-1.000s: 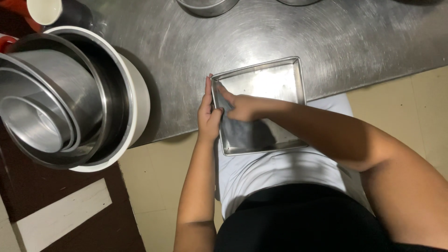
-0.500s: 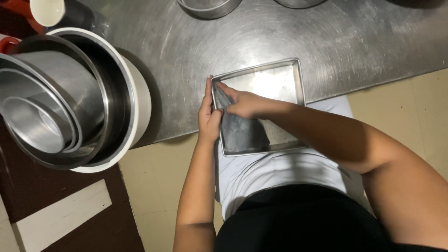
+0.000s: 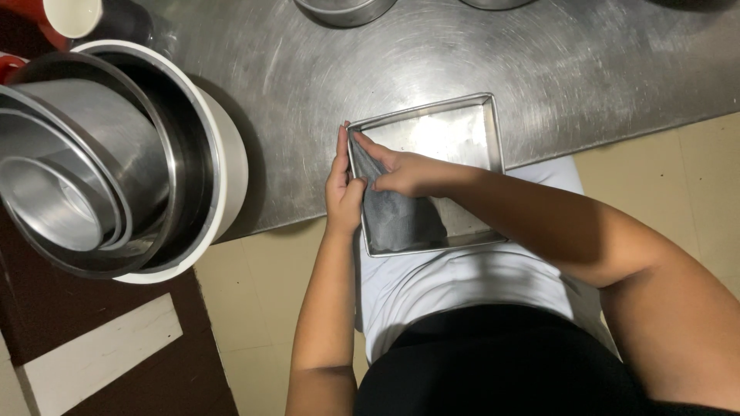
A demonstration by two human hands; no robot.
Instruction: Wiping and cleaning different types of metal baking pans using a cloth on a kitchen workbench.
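A square metal pan (image 3: 455, 131) lies at the near edge of the steel surface (image 3: 324, 92), its near side jutting a little past the edge toward the person's white shirt. Inside it lies a grey cloth (image 3: 401, 219), spread over the left near part of the pan floor and pulled up toward the far left corner.

The pan looks thin, stiff and light, with low straight walls and a rolled rim; it should slide easily on the smooth steel, so it wants steadying at the rim or wall rather than on the flat floor. The cloth is soft and limp, takes any shape, and is best pinched in a bunch under the fingertips.

The left hand (image 3: 343, 185) sits upright against the pan's left wall, fingers straight and together pointing away from the body, thumb curled over the rim, so it clamps that wall lightly. Its forearm comes straight up from below. The right hand (image 3: 405, 171) reaches across the body from the right, palm down inside the pan, fingers half closed and pressing a fold of the cloth into the far left corner, close beside the left hand. The right forearm lies diagonally over the pan's near right part.

To the left stands a white bucket (image 3: 223, 154) holding nested steel bowls (image 3: 77, 177); more round tins (image 3: 347, 9) sit at the far edge.
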